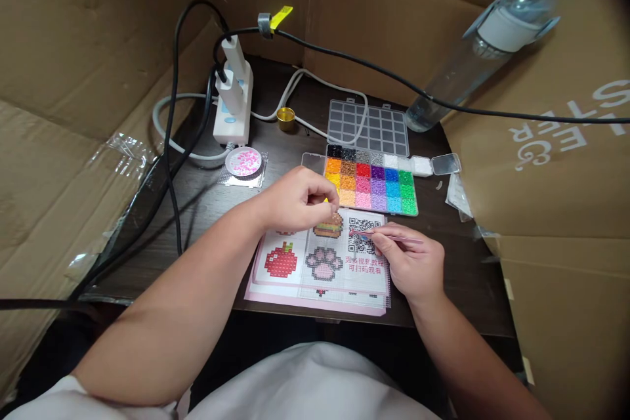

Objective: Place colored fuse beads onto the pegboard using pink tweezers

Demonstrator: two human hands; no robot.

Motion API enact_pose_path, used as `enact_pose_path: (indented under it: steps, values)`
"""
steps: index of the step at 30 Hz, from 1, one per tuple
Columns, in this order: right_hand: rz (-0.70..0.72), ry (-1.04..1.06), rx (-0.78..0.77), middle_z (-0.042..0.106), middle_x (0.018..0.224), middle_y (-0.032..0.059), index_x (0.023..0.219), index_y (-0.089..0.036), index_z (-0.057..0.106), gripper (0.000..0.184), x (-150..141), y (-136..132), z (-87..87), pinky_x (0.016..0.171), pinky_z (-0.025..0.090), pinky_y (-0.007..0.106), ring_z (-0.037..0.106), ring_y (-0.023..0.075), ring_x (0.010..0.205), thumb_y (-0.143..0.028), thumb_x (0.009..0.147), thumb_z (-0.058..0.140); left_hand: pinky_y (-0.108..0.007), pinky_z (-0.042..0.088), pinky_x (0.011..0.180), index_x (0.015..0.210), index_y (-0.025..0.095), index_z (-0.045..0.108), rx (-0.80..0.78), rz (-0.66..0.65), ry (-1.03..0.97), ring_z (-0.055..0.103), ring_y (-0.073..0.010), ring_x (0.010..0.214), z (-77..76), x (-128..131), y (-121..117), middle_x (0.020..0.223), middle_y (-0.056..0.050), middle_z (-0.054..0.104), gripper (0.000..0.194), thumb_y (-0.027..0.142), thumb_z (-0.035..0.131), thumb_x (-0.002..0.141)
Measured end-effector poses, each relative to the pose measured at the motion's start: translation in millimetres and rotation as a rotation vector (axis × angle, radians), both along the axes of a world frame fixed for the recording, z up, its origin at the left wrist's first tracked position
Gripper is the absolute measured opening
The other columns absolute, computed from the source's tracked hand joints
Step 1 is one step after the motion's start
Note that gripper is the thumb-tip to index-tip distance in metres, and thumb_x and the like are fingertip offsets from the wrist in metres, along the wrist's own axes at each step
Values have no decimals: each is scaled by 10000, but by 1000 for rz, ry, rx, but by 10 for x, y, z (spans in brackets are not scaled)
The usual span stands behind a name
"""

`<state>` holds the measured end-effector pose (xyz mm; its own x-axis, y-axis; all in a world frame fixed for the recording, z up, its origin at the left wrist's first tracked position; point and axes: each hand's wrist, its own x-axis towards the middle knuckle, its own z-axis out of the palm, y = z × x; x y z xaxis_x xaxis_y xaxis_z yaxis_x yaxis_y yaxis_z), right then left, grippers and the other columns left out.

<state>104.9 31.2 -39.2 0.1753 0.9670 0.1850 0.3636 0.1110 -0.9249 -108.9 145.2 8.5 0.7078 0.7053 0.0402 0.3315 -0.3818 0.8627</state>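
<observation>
My left hand [306, 197] is closed in a pinch at the front-left corner of the bead box [416, 212], above the burger pattern; whatever its fingertips hold is too small or hidden to make out. Pink tweezers [401, 237] lie in the grip of my right hand [416, 262], their tips pointing left over the printed QR code [365, 226]. Under both hands are pattern sheets [304, 277] with a clear pegboard on them, showing a red fruit [281, 261] and a paw print [323, 264]. Small beads sorted by colour fill the box's compartments.
A white dish of pink beads [243, 161] sits at the left, near a power strip [233, 121] with black cables. Behind are a small gold cup [285, 119], the box's clear lid [368, 126] and a water bottle [472, 72]. Cardboard walls [394, 20] surround the table.
</observation>
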Motion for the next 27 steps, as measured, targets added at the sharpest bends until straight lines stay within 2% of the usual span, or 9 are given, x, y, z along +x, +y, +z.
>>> enact_pose_path:
  steps: [5, 10, 14, 19, 23, 27]
  values:
    - [2, -7, 21, 748, 754, 38, 793, -217, 776, 90, -5, -6, 2, 597, 562, 281, 667, 158, 637, -233, 825, 693, -219, 290, 454, 598, 168, 617, 28, 48, -16, 400, -66, 472, -7, 17, 10, 490, 45, 475, 117, 165, 551, 695]
    - [-23, -17, 18, 746, 739, 41, 798, -207, 777, 76, 11, 7, -1, 621, 567, 296, 673, 167, 652, -237, 807, 708, -233, 198, 438, 451, 165, 349, 137, 177, -73, 253, -52, 461, -16, 34, 33, 463, 56, 266, 370, 229, 544, 759]
    - [-46, 13, 27, 749, 748, 43, 790, -207, 778, 59, 24, 2, -22, 611, 552, 287, 667, 163, 649, -235, 790, 725, -243, 180, 444, 476, 180, 247, 194, 266, -153, 215, -50, 464, -58, 27, 51, 478, 63, 213, 405, 194, 557, 737]
    - [-72, 200, 51, 739, 764, 55, 820, -198, 768, 90, 70, 25, -60, 528, 497, 281, 600, 132, 544, -270, 802, 718, -261, 164, 461, 539, 194, 148, 278, 448, -278, 180, -60, 488, -156, 3, 86, 501, 64, 179, 455, 135, 566, 707]
    - [-149, 323, 177, 728, 749, 47, 852, -192, 749, 124, 177, 222, 98, 507, 488, 283, 586, 122, 511, -302, 809, 710, -260, 178, 469, 549, 195, 150, 322, 635, -386, 173, -61, 490, -175, -16, 114, 507, 67, 172, 490, 176, 593, 758]
    - [-213, 244, 302, 708, 676, 33, 865, -180, 755, 166, 242, 578, 396, 497, 492, 265, 596, 122, 515, -328, 799, 717, -254, 187, 454, 546, 192, 177, 358, 760, -445, 193, -54, 473, -113, -43, 119, 502, 67, 195, 512, 252, 610, 812]
